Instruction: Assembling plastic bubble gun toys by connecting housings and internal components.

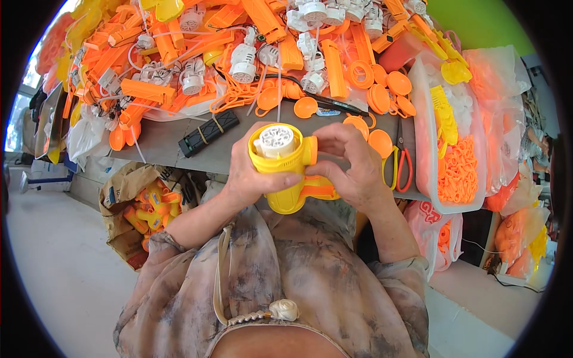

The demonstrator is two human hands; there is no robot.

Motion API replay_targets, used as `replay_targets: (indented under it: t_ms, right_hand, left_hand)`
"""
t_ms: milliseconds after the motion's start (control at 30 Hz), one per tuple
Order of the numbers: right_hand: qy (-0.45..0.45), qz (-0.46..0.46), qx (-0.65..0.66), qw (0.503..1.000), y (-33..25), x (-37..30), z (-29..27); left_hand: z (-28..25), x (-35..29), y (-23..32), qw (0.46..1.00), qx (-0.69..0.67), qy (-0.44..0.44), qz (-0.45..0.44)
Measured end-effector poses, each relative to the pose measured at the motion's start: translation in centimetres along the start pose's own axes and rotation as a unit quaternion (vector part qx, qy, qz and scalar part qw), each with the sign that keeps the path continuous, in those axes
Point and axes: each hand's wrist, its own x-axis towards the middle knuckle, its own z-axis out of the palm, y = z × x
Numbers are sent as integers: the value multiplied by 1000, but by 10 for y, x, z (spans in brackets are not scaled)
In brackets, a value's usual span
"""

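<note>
My left hand [243, 170] is wrapped round a yellow plastic toy housing [285, 198], held upright in front of my chest. A white round motor unit [277, 142] with a slotted top sits in its open upper end. On the housing's right side is a round yellow-orange cap [310, 150], with my right hand [352, 164] closed at it, thumb and fingers pinching around its edge. Below the cap, an orange part [319, 190] sticks out to the right, under my right fingers. What the right fingertips press on is partly hidden.
Orange strips, white motor units with wires [243, 62] and orange discs [305, 107] crowd the grey table [161, 138]. A black battery-like block [209, 134] lies left; scissors [404, 167] lie right, beside a clear bin [425, 131] of orange rings. A paper bag [116, 194] stands lower left.
</note>
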Motion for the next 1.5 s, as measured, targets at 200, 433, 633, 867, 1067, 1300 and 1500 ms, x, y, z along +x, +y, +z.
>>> replay_targets:
  t_ms: [200, 433, 633, 867, 1067, 1300, 1500]
  right_hand:
    - [-121, -170, -209, 955, -16, -1, -18]
    - [-187, -232, -177, 938, -24, -12, -20]
    - [-191, -268, -160, 931, -34, -11, -20]
    - [-70, -127, -138, 980, -34, -2, -23]
    - [88, -43, -6, 995, -12, -30, 2]
    - [144, 71, 36, 986, -9, -43, 10]
    - [129, 40, -37, 990, -2, -34, -23]
  left_hand:
    - [1, -15, 9, 988, 91, -48, 114]
    - [6, -26, 22, 950, 148, -115, 248]
    - [4, -17, 40, 942, 140, -188, 241]
    - [0, 12, 37, 971, 101, -180, 117]
    - [2, 18, 30, 979, 11, -202, 23]
    - [-4, 15, 12, 982, 75, -173, -30]
    - [-4, 17, 13, 976, 116, -184, -18]
